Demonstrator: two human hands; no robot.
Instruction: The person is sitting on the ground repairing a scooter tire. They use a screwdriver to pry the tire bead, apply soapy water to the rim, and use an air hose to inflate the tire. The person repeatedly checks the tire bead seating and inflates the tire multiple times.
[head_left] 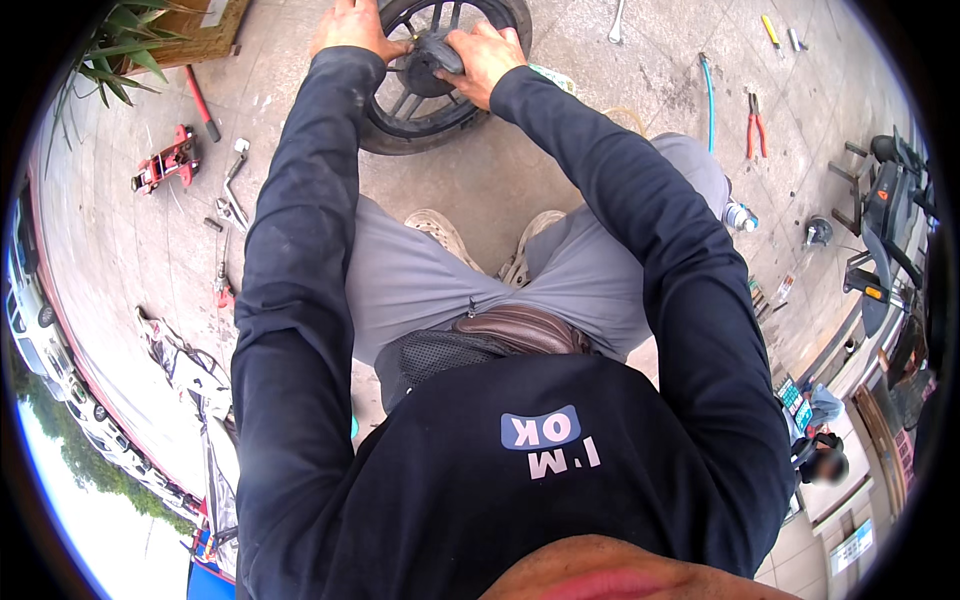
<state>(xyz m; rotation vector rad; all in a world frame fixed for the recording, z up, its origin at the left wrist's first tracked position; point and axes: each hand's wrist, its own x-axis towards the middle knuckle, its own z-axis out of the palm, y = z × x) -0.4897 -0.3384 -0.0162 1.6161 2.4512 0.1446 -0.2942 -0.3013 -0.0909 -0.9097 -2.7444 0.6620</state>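
A black spoked wheel with its tyre (425, 140) lies on the ground beyond my feet, its far edge cut off by the top of the view. My left hand (352, 30) holds the wheel's left side, with the thumb reaching inward toward the hub (428, 78); its fingertips are partly out of view. My right hand (486, 60) is closed on a dark grey lumpy piece (438, 52), perhaps a rag, pressed over the hub. What lies under that piece is hidden.
To the left stand a red floor jack (168, 160) and its red handle (202, 103), near a socket wrench (236, 180). Red-handled pliers (756, 128), a blue hose (709, 100) and a spanner (616, 22) lie on the right. A motorbike (885, 200) and a person (825, 455) are farther right.
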